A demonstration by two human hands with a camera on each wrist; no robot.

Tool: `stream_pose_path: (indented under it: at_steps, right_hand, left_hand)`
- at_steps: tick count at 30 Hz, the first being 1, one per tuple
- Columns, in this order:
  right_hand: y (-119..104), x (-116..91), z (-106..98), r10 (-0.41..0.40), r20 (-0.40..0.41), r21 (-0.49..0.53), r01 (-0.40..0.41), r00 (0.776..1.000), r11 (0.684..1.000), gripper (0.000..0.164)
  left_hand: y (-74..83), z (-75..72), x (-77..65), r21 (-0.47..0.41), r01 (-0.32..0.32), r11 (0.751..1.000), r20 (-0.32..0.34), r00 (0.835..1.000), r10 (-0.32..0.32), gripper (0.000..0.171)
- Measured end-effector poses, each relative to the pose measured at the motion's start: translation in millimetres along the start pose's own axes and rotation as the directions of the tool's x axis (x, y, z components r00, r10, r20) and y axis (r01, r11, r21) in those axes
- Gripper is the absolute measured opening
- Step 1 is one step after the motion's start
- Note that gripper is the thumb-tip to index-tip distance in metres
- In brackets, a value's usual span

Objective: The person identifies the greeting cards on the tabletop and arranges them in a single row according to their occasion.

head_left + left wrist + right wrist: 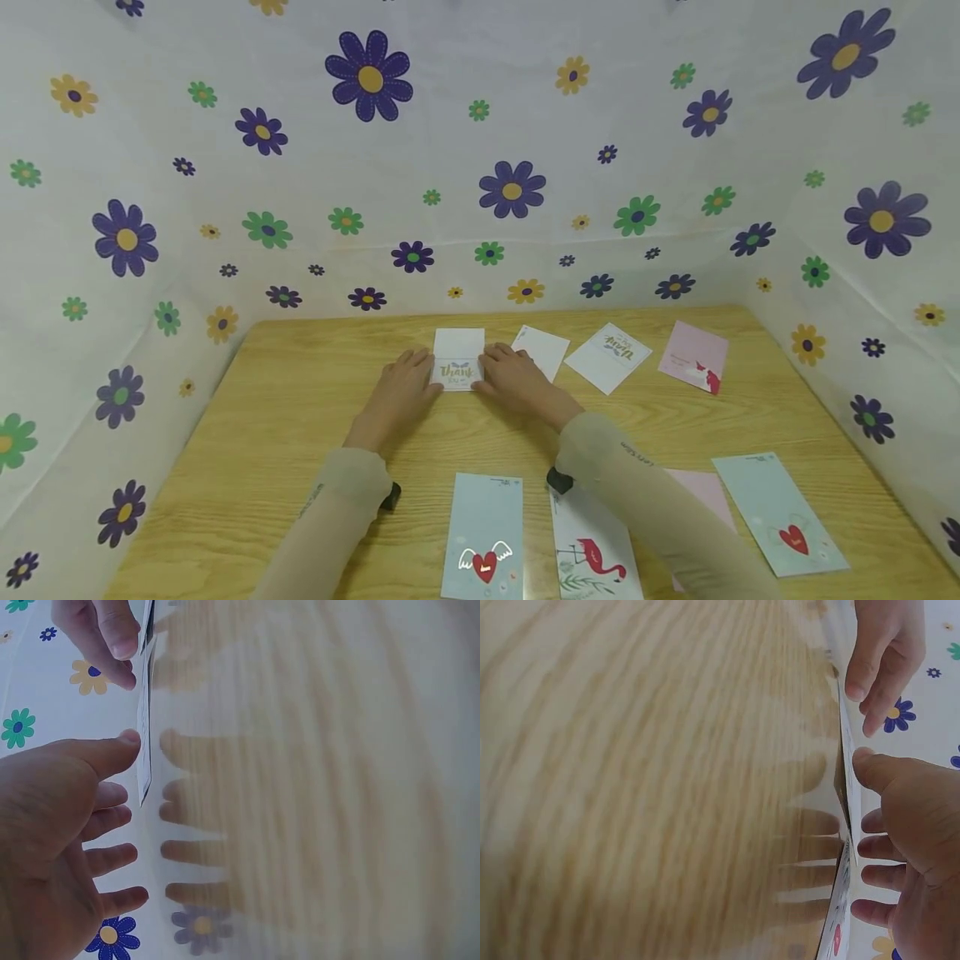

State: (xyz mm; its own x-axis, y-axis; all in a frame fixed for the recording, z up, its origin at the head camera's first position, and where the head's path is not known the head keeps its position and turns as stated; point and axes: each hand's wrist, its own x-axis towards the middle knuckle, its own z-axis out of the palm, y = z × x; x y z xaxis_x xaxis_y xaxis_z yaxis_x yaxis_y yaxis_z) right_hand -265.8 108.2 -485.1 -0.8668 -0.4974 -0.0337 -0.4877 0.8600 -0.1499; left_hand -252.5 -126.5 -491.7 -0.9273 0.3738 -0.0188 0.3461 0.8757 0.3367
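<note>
Basically, left hand (401, 390) sits with fingers extended at 9 o'clock of the white card (459, 340) with gold "Thank" lettering; right hand (519, 382) mirrors it at 3 o'clock. Neither is clenched: fingers straight and loose, bracketing the card by its side edges, thumbs by the near corners. Wrist views catch the card nearly edge-on, thumbs right up against it; firm pressure or light touch, can't tell. A line crosses the card's middle, fold or overlap unclear; lettering on the near half, far half plain.

Further out, all clock positions from that card: at 3 o'clock, a plain-looking white card (551, 346), partly covered by right hand; beyond it a diamond-turned card (596, 365), gold lettering reversed; then a pink card (692, 346), red print at its near edge.

At 6 o'clock, a pale blue card (483, 512) with winged heart. Between 4 and 5, a flamingo card (577, 521), partly under the right sleeve (660, 492). Around 4, a second pink card (705, 492), mostly hidden by that sleeve, then a second blue card (765, 496), tilted, heart print.

Left sleeve (333, 508) comes in from 7. Dark wrist devices (391, 497) on both arms. Wood-grain tabletop (300, 400), glossy; flower-print cloth (450, 150) at 12.
</note>
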Motion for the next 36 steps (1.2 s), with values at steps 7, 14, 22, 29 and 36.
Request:
stream_pose_path:
  at_steps: [7,14,22,29,36]
  right_hand:
    - [-1,0,3,-0.04,0.008,0.002,0.04,0.999,0.999,0.044]
    - [-5,0,5,-0.038,0.013,-0.013,0.038,0.999,0.999,0.045]
    - [-12,-2,4,-0.028,0.017,0.059,0.027,0.999,0.998,0.039]
    - [-17,-4,6,-0.054,-0.008,0.061,0.054,0.999,0.997,0.035]
    - [-25,-5,10,-0.09,-0.003,-0.014,0.09,0.996,0.996,0.031]
  left_hand:
    - [2.6,0.8,-1.1,0.009,0.006,1.0,0.044,0.999,-0.006,0.056]
    - [1.7,0.9,-2.3,0.021,0.015,1.0,0.07,0.997,-0.017,0.055]
    - [-3.9,-1.5,-7.7,0.055,-0.015,0.998,0.063,0.998,0.012,0.052]
    - [-13.9,-1.2,-15.1,0.103,-0.057,0.993,0.045,0.998,0.052,0.049]
    - [-20.6,-2.5,-19.9,0.153,-0.06,0.986,0.048,0.997,0.053,0.051]
